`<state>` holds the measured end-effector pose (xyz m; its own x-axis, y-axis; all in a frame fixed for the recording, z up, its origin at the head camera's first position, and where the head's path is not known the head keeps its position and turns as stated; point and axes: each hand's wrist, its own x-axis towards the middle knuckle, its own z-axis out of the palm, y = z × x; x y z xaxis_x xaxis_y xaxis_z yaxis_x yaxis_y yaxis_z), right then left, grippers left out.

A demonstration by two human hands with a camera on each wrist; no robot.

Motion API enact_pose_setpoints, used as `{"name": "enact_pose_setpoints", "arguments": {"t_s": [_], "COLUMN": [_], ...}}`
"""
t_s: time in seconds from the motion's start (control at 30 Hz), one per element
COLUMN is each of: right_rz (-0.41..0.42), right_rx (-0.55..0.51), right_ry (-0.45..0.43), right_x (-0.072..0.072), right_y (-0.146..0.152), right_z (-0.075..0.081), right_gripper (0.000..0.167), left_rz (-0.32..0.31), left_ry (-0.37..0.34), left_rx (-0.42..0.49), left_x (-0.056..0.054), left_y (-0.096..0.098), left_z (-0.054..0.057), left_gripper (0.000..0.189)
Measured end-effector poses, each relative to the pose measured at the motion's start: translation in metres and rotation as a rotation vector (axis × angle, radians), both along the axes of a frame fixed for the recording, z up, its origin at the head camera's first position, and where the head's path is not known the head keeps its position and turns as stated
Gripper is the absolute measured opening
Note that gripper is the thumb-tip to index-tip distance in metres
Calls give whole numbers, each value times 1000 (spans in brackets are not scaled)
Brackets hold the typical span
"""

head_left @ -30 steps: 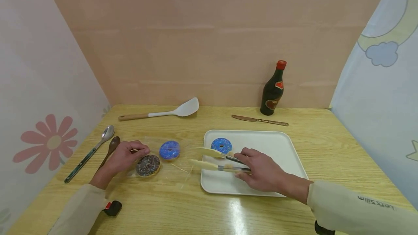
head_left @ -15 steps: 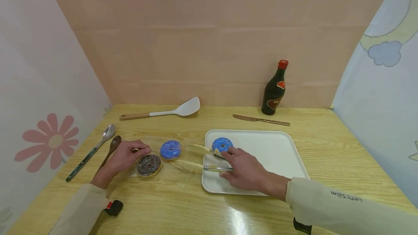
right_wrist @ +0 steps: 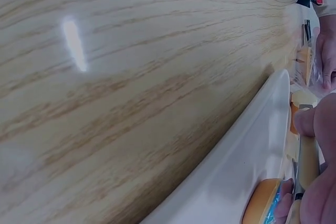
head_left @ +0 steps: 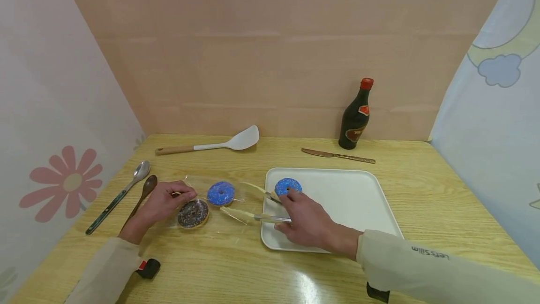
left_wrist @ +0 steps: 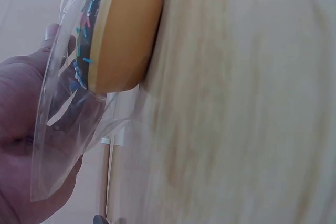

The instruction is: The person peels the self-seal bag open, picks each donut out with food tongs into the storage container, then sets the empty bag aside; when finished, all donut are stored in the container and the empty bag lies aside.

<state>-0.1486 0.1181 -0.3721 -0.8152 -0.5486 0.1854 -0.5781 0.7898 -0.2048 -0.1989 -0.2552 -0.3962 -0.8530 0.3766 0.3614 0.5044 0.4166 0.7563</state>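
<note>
Wooden table (head_left: 434, 191), with tongs (head_left: 270, 218) spread beside a blue donut (head_left: 214, 195)

Behind the table, a pinkish-brown backdrop (head_left: 270, 60); on the left wall, a printed flower (head_left: 72, 182); on the right wall, a printed cloud (head_left: 499, 70) under a moon (head_left: 525, 32). Grips the tongs with the right hand (head_left: 305, 222), above the left part of a white tray (head_left: 346, 201). Points the tongs leftward, arms apart, with one tip at the near edge of the blue donut and the other just to its right. Cannot tell whether either tip touches. Pinches clear plastic (left_wrist: 71, 140) with the left hand (head_left: 168, 199), just beside a brown donut (head_left: 191, 219) with coloured sprinkles. Left of the tray, both donuts side by side amid the plastic. On the tray's far left corner, just past the right fingers, a second blue donut (head_left: 281, 186). Beside the left hand, a small brown spoon (head_left: 149, 184) and, farther left, a metal spoon (head_left: 117, 198) with a green handle. Along the far side, from left to right, a white spatula (head_left: 211, 146) with a wooden handle, a copper-coloured knife (head_left: 337, 155) and an upright dark bottle (head_left: 353, 118) with a red cap.
</note>
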Motion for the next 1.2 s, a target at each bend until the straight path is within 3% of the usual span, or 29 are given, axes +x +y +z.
{"name": "enact_pose_setpoints", "arguments": {"t_s": [0.77,1.2], "right_rz": [53,74], "right_rx": [-20,-28], "right_ry": [25,40], "right_x": [-1,3], "right_y": [-6,10], "right_z": [-8,-7], "right_gripper": [59,57], "left_rz": [17,31], "left_ry": [-7,-20], "left_rx": [-10,-19], "left_x": [-2,-2], "left_y": [0,-2], "left_z": [-3,-4], "left_gripper": [9,10]}}
